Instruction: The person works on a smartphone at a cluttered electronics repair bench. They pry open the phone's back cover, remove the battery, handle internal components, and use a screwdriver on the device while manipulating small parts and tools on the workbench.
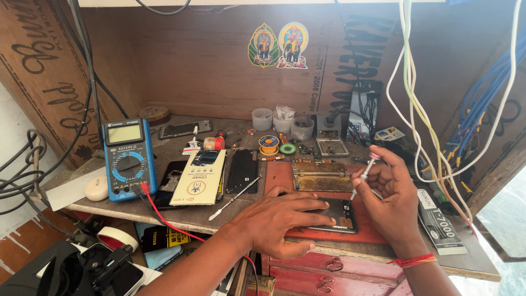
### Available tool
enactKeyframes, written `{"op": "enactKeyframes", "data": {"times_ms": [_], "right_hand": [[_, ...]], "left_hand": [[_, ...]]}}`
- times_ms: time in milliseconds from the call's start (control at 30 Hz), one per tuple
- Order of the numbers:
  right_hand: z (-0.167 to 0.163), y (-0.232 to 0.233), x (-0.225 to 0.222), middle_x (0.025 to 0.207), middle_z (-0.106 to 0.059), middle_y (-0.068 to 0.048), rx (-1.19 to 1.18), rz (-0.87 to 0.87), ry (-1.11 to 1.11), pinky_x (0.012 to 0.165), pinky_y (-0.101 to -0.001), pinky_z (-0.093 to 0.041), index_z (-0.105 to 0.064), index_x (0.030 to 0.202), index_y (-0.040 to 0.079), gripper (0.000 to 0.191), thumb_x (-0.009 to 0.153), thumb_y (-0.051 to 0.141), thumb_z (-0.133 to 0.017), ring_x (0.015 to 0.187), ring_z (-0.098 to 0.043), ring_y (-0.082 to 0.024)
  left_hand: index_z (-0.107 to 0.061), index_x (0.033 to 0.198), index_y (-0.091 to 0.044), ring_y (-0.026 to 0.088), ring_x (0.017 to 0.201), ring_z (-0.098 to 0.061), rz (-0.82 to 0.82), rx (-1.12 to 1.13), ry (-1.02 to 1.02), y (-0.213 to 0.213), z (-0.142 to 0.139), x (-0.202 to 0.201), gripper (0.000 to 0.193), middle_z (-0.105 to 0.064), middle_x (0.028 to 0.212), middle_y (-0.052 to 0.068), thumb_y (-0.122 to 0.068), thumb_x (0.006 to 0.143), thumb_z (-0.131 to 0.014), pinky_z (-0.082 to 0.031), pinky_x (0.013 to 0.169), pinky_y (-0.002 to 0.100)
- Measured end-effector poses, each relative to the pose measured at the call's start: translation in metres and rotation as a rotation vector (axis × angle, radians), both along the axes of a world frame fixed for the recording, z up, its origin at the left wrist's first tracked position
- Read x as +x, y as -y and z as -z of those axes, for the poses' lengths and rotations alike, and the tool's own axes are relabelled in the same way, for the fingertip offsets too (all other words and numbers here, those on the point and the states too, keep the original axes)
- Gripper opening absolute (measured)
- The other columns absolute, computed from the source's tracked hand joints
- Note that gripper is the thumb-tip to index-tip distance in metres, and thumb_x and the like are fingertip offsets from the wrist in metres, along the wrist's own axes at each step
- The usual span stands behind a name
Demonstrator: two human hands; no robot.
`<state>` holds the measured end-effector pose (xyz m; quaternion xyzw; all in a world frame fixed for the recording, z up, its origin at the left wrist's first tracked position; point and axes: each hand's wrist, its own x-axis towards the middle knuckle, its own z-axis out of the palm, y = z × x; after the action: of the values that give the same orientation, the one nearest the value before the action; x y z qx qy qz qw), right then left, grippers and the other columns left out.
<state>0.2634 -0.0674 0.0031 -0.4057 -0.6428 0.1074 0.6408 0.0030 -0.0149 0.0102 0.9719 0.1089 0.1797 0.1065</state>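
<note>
On the red mat (378, 233) at the front of the tabletop (219, 211) lies an opened phone (335, 215), back side up. The left hand (279, 216) lies flat on it, fingers spread, and presses it down. The right hand (390, 197) pinches a small screwdriver (362, 176), its tip touching the phone's upper right corner. It seems a screw is being worked; the tip needs to stay upright and seated. A blue multimeter (129, 159) stands well apart to the left.

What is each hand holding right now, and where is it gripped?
Right hand pinches a small screwdriver by its upper handle. Left hand lies flat on the opened phone.
</note>
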Motion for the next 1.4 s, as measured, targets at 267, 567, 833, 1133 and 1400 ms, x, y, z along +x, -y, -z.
{"op": "enactKeyframes", "data": {"times_ms": [267, 567, 833, 1133, 1400], "right_hand": [[-0.0012, 0.0009, -0.0009, 0.101, -0.069, -0.009, -0.013, 0.003, 0.014, 0.084, -0.0248, -0.056, -0.041, 0.15, 0.003, 0.065, 0.091, -0.007, -0.066, 0.095, -0.068, -0.011], [-0.0006, 0.0002, -0.0012, 0.1, -0.069, -0.008, -0.009, 0.008, 0.012, 0.084, -0.0248, -0.057, -0.041, 0.149, 0.003, 0.063, 0.091, -0.007, -0.065, 0.094, -0.068, -0.011], [-0.0031, 0.0013, -0.0041, 0.101, -0.069, -0.007, -0.017, 0.017, 0.027, 0.084, -0.0249, -0.057, -0.042, 0.15, 0.003, 0.066, 0.09, -0.007, -0.066, 0.093, -0.067, -0.01], [-0.0047, 0.006, -0.0029, 0.113, -0.071, -0.009, -0.038, -0.075, 0.016, 0.091, -0.0265, -0.057, -0.041, 0.153, 0.004, 0.068, 0.09, -0.007, -0.061, 0.102, -0.069, -0.013], [-0.0031, 0.0073, -0.0023, 0.116, -0.068, -0.009, -0.081, -0.191, -0.059, 0.092, -0.027, -0.057, -0.04, 0.155, 0.005, 0.068, 0.09, -0.004, -0.059, 0.104, -0.069, -0.014]], "left_hand": [[-0.06, 0.144, -0.032, 0.026, 0.15, -0.043, 0.003, -0.002, -0.003, -0.0008, 0.0013, 0.0008, 0.063, -0.053, 0.157, 0.004, -0.042, 0.082, -0.066, -0.03, 0.115, 0.054], [-0.06, 0.144, -0.033, 0.026, 0.15, -0.044, 0.004, 0.015, 0.004, -0.0004, 0.0003, -0.0001, 0.062, -0.054, 0.157, 0.004, -0.042, 0.083, -0.065, -0.032, 0.115, 0.053], [-0.061, 0.144, -0.032, 0.026, 0.149, -0.044, 0.008, 0.009, 0.014, -0.0002, 0.0009, 0.0, 0.062, -0.055, 0.156, 0.004, -0.041, 0.083, -0.066, -0.031, 0.115, 0.052], [-0.061, 0.143, -0.031, 0.026, 0.149, -0.044, 0.017, 0.017, 0.018, -0.0011, 0.0014, 0.0, 0.061, -0.054, 0.156, 0.005, -0.04, 0.083, -0.066, -0.03, 0.115, 0.052], [-0.061, 0.144, -0.032, 0.026, 0.149, -0.043, 0.006, 0.014, 0.003, -0.0007, 0.0007, -0.0002, 0.062, -0.054, 0.156, 0.004, -0.04, 0.083, -0.066, -0.031, 0.114, 0.054]]}}
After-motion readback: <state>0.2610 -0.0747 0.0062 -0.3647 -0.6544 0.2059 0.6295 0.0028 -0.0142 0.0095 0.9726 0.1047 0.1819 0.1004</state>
